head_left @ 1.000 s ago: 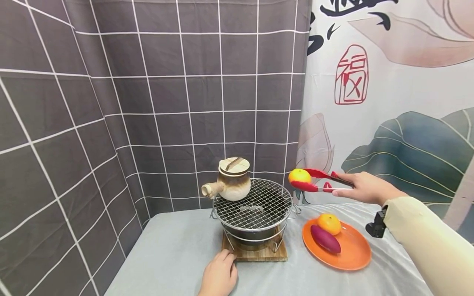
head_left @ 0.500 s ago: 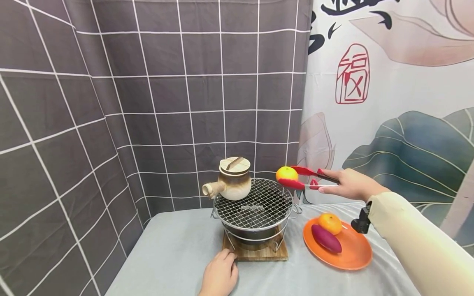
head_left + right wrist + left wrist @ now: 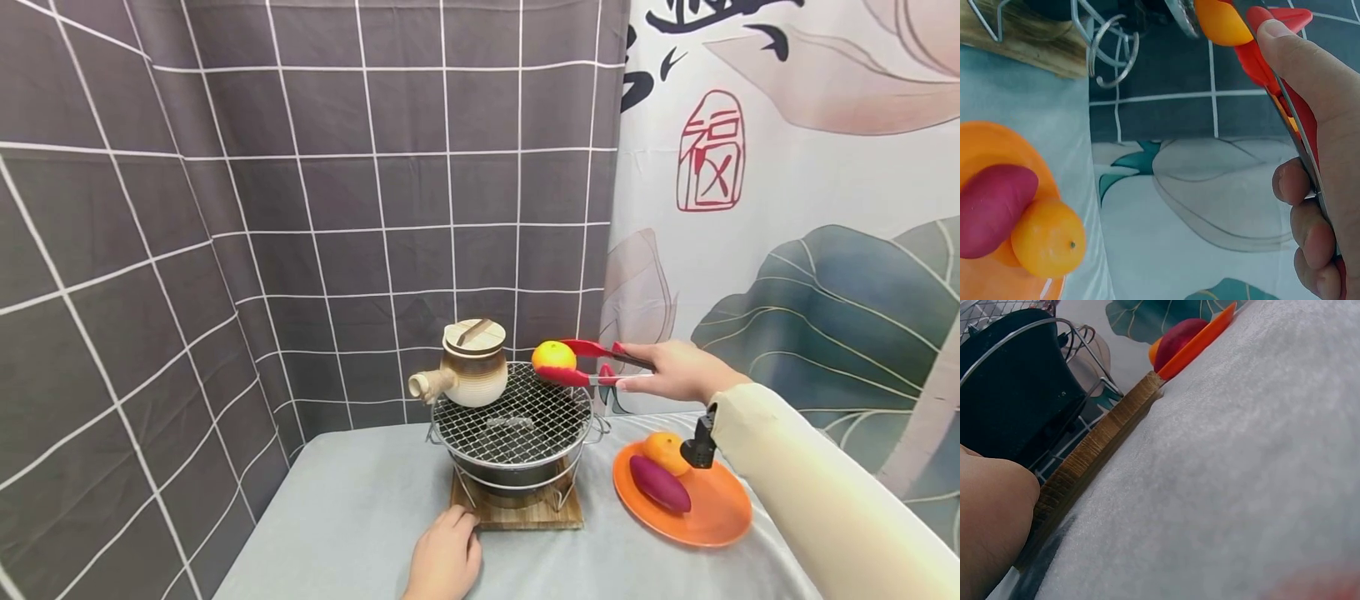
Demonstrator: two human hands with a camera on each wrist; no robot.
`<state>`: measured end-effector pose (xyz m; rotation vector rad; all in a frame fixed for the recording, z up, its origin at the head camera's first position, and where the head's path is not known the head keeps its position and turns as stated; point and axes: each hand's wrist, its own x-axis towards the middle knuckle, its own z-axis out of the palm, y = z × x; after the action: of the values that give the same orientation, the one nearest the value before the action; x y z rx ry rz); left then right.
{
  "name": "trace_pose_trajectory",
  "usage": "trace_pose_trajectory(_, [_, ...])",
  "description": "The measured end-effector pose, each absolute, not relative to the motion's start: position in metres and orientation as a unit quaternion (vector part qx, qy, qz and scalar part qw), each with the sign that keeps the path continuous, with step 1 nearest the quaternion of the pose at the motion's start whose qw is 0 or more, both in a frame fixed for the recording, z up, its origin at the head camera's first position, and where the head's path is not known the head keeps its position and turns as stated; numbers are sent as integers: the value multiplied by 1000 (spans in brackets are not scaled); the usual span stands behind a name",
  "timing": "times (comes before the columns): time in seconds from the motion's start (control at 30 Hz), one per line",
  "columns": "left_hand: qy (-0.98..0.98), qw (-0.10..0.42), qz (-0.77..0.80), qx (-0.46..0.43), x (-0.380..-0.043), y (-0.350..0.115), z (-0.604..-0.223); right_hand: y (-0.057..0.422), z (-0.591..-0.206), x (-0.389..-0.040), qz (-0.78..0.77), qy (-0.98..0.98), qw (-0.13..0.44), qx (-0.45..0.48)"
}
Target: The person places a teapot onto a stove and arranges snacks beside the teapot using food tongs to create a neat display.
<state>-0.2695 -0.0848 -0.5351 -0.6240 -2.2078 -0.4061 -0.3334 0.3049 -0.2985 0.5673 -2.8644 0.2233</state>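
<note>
My right hand [image 3: 678, 371] grips red-tipped tongs [image 3: 592, 375], their handles also seen in the right wrist view. Between the tong tips sits a tangerine [image 3: 555, 357], held above the back right of the round wire grill mesh [image 3: 517, 425]. Left of it, a clay teapot [image 3: 476, 379] with a side handle and lid stands on the mesh. My left hand [image 3: 444, 557] holds the front left corner of the wooden board [image 3: 528, 518] under the grill; its fingertips are partly hidden. An orange plate [image 3: 712, 517] carries a purple sweet potato [image 3: 660, 483] and another tangerine [image 3: 666, 452].
The grill's wire side handle [image 3: 600, 427] sticks out to the right, towards the plate. A grey cloth covers the table [image 3: 345, 508]. Behind stand a dark grid-patterned curtain [image 3: 405, 192] and a printed white hanging [image 3: 795, 183].
My right hand has carried the tongs and tangerine leftward, from the grill's right side to over its mesh. The left hand, teapot and plate stay where they were.
</note>
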Motion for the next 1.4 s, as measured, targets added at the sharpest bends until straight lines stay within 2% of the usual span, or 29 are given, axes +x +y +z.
trace_pose_trajectory(1.1, [-866,407,-161,-243,-271,-85,-537,274,-304,-343,71,-972,90,206])
trace_pose_trajectory(1.4, [-872,394,-163,-241,-269,-85,-536,273,-302,-340,67,-970,99,209])
